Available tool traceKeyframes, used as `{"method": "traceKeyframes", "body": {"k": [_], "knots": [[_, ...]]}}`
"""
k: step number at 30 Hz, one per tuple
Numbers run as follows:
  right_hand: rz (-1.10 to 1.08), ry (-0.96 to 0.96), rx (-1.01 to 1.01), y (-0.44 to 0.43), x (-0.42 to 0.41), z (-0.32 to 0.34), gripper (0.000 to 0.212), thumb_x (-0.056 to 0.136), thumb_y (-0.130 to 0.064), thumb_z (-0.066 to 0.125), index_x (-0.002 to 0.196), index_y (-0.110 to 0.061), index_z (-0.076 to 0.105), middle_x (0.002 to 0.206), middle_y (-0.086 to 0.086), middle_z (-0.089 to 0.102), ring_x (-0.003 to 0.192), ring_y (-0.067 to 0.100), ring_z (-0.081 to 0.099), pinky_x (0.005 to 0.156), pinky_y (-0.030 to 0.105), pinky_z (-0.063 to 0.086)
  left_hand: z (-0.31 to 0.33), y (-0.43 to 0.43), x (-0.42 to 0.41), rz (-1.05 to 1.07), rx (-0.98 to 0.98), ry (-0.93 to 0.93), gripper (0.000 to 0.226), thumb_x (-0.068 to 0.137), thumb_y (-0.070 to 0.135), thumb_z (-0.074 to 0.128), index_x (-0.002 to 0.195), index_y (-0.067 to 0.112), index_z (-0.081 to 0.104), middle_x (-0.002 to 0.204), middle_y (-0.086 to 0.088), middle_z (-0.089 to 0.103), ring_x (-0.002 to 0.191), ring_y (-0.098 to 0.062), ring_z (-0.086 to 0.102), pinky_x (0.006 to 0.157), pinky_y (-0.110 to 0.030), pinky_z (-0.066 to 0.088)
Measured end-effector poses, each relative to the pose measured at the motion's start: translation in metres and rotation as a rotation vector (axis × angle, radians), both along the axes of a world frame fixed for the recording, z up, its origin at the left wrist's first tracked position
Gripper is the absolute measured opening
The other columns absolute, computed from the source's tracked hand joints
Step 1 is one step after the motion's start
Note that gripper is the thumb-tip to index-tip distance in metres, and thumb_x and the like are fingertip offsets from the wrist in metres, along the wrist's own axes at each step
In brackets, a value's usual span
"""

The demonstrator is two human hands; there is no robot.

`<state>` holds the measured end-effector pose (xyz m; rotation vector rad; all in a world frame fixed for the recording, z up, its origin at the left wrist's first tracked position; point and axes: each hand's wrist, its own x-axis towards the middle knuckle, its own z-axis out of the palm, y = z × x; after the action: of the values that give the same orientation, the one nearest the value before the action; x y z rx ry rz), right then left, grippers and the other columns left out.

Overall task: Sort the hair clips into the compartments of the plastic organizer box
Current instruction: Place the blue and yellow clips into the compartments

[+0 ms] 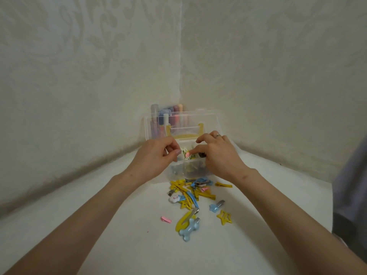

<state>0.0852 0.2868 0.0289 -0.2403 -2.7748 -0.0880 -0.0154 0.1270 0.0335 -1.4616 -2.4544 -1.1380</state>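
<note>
- Forearms reach in from the two lower corners of the frame over a white bench [99, 245].
- Low centre, loose clips lie on the bench. A blue bone-shaped clip [187, 232] touches a curved yellow clip [181, 222]. A small pink clip [166, 219] lies to their left, and a yellow star clip [224, 216] and a blue star clip [214, 207] to their right.
- Just above these, a pile of hair clips [190, 192], mostly yellow and blue, has a white cloud clip [174, 198] at its left edge. It sits just in front of the organizer box.
- Clear plastic organizer box [186, 170] stands at frame centre; small clips show through its front wall and in its top compartments.
- Left hand [155, 155] is at the box's left side, grip narrow, thumb pressed toward curled fingers at the rim; I cannot tell whether it pinches a clip.
- Right hand [220, 155], with a ring [217, 134], is over the box's right side. Its index fingertip [187, 154] points down into a middle compartment and the other fingers are curled; I cannot tell whether this grip holds anything.
- Box lid [198, 120] stands upright behind the hands.
- Markers [168, 114] stand behind the lid, in the corner of the patterned wall [79, 56].
- Grey fabric [349, 185] fills the right edge.
</note>
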Motion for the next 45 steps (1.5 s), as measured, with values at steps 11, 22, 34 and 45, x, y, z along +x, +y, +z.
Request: {"method": "traceKeyframes", "body": {"k": [11, 22, 34, 45], "knots": [[0.079, 0.377, -0.234, 0.010, 0.032, -0.015, 0.044, 0.071, 0.001, 0.041, 0.098, -0.017, 0.071, 0.098, 0.002, 0.066, 0.089, 0.026, 0.055, 0.077, 0.039, 0.046, -0.006, 0.006, 0.013, -0.124, -0.077, 0.013, 0.016, 0.088, 0.022, 0.057, 0.076, 0.033, 0.055, 0.068, 0.016, 0.063, 0.067, -0.012, 0.057, 0.067, -0.032, 0.047], [0.115, 0.106, -0.583, 0.012, 0.070, -0.044, 0.015, 0.071, -0.036, 0.059, 0.083, -0.040, 0.067, 0.081, -0.019, 0.057, 0.088, -0.002, 0.045, 0.076, 0.011, 0.033, -0.017, 0.012, 0.029, -0.227, -0.284, 0.060, 0.003, 0.085, 0.029, 0.062, 0.088, 0.029, 0.063, 0.075, 0.019, 0.055, 0.068, -0.002, 0.051, 0.066, -0.023, 0.041], [0.051, -0.044, -0.640, 0.012, 0.077, -0.047, 0.019, 0.069, -0.031, 0.080, 0.067, -0.035, 0.061, 0.079, -0.009, 0.058, 0.080, 0.005, 0.051, 0.074, 0.024, 0.043, -0.026, 0.017, 0.031, -0.278, -0.363, 0.046, 0.010, 0.083, 0.037, 0.063, 0.090, 0.029, 0.062, 0.078, 0.020, 0.057, 0.066, 0.003, 0.050, 0.064, -0.017, 0.040], [0.194, 0.183, -1.127, -0.003, 0.074, -0.039, 0.016, 0.079, -0.002, 0.070, 0.074, -0.017, 0.065, 0.063, -0.006, 0.065, 0.058, 0.006, 0.058, 0.060, 0.018, 0.047, -0.029, 0.020, 0.037, -0.309, -0.318, 0.052, 0.015, 0.082, 0.040, 0.063, 0.092, 0.028, 0.061, 0.071, 0.022, 0.053, 0.066, -0.001, 0.049, 0.064, -0.020, 0.040]]}}
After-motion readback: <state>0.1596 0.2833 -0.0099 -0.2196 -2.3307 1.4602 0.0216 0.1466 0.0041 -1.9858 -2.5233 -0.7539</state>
